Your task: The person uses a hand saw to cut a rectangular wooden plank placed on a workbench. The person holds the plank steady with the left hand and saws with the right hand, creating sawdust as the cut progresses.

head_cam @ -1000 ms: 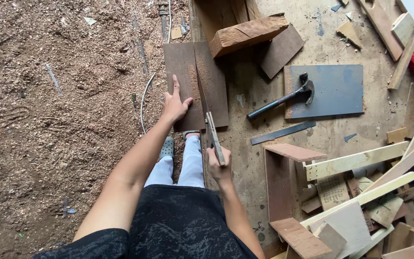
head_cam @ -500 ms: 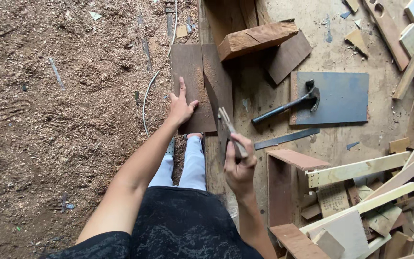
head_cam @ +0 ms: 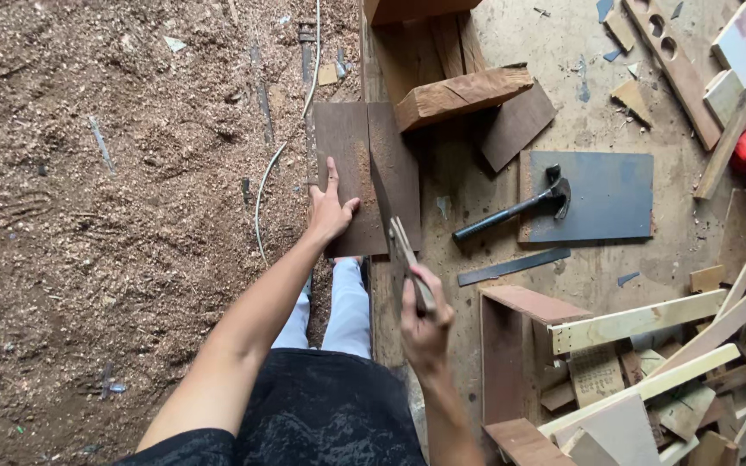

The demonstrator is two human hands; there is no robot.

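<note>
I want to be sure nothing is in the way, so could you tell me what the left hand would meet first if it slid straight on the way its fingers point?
The left hand lies flat on the dark board, fingers pointing up the picture. Going straight on, it would only cross more of that board; past its far edge lies the sawdust-strewn floor. The wooden block sits off to the right.

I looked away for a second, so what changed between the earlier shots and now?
The right hand drew its thin wooden strip back toward the body, off the dark board. The left hand stayed flat on that board; the hammer stayed put.

Sawdust floor (head_cam: 88,216) — dark boards (head_cam: 364,173), hammer (head_cam: 515,210) (on grey panel (head_cam: 606,194)), offcuts.
</note>
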